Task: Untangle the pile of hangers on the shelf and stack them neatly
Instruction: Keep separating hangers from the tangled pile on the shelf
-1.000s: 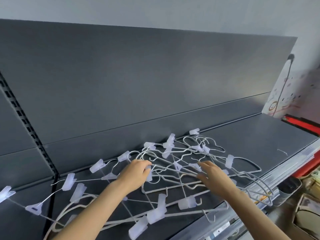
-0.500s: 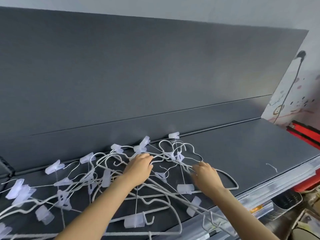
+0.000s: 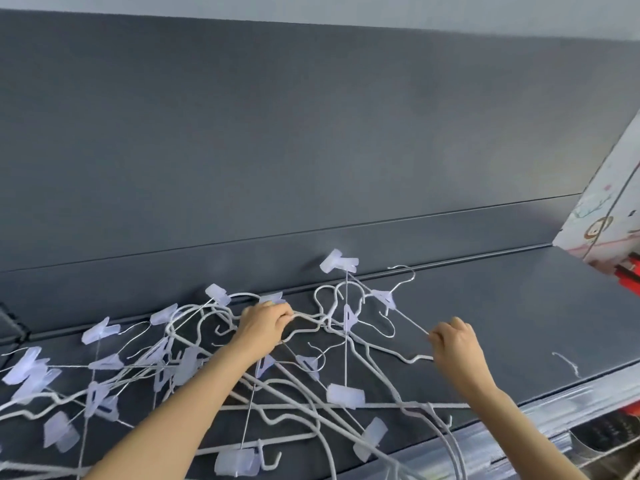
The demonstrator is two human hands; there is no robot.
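White wire hangers lie in a messy pile on the dark grey shelf, from lower left to middle of the frame, with the left hand gripping one and the right hand pinching another.

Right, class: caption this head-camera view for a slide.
Left hand and right hand grip wires in the tangled hanger pile on a shelf.

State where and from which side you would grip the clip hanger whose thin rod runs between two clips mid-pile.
I would probably pinch the bare thin rod from above, on its near half just behind the near clip. It seems to lie over the white hangers there; the clips are bulky and might snag.
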